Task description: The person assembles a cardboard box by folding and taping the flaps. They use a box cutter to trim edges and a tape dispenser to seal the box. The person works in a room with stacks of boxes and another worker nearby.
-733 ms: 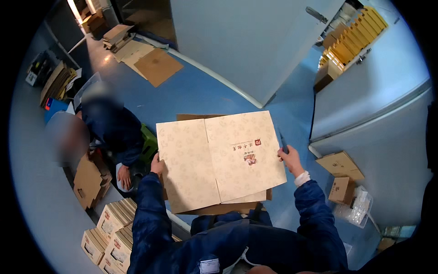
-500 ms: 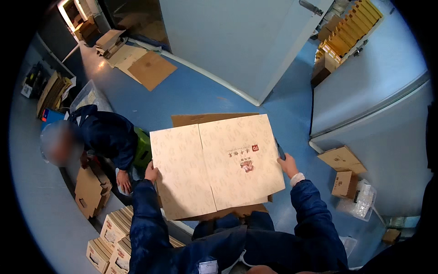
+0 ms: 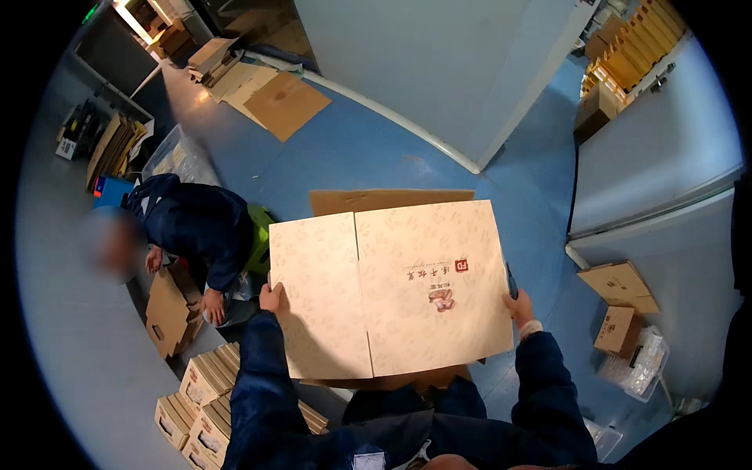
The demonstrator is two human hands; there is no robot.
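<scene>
My left hand (image 3: 271,298) is closed on the left edge of a flat cream-coloured printed cardboard (image 3: 439,321), with the thumb on top. My right hand (image 3: 518,308) grips its right edge. The cardboard has two panels with a dark slit between them, a small red mark and a picture on the right one. A slim dark object (image 3: 511,280) sticks up by my right fingers; I cannot make out its kind. Brown cardboard (image 3: 392,201) shows beyond the far edge and below the near edge; the rest of it is hidden.
A co-worker in a dark blue jacket (image 3: 192,227) bends at the left, hands by brown folded cardboard (image 3: 168,313). Stacked cream boxes (image 3: 207,380) stand at lower left. Flattened cardboard (image 3: 286,106) lies on the blue floor, before a door (image 3: 415,70). A small brown carton (image 3: 619,329) is at right.
The whole view has shifted, so the surroundings appear further right. The cream cardboard is turned slightly and stays between my hands. The co-worker's other hand has come into clearer view above the brown cardboard.
</scene>
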